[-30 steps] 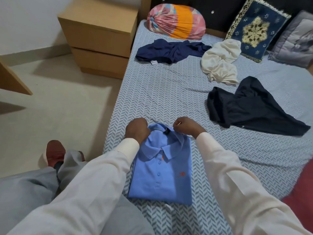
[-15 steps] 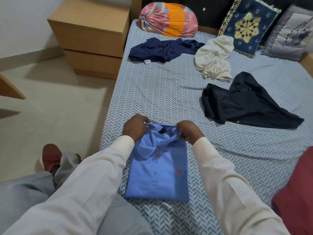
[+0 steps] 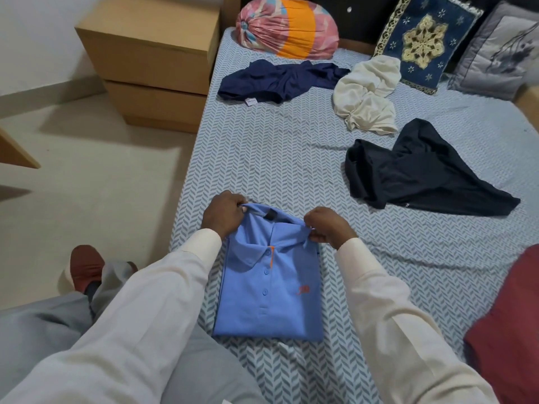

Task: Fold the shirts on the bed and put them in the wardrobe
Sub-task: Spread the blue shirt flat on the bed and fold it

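Note:
A folded light blue polo shirt (image 3: 271,298) lies at the bed's near left edge, collar away from me. My left hand (image 3: 223,215) pinches the collar's left back corner. My right hand (image 3: 328,227) pinches the collar's right tip, lifting it slightly. Farther up the bed lie three unfolded garments: a navy shirt (image 3: 280,80), a cream shirt (image 3: 367,94) and a black shirt (image 3: 420,170). The bed (image 3: 262,158) has a blue chevron sheet. No wardrobe is in view.
A wooden bedside cabinet (image 3: 151,59) stands left of the bed's head. A pink and orange bolster (image 3: 287,29), a blue patterned cushion (image 3: 424,42) and a grey cushion (image 3: 495,51) line the headboard. A maroon cloth (image 3: 510,325) lies at right. My legs and a red slipper (image 3: 86,266) are lower left.
Both hands went from resting at the collar's sides to pinching the collar and pulling it up and outward. The view shifted slightly.

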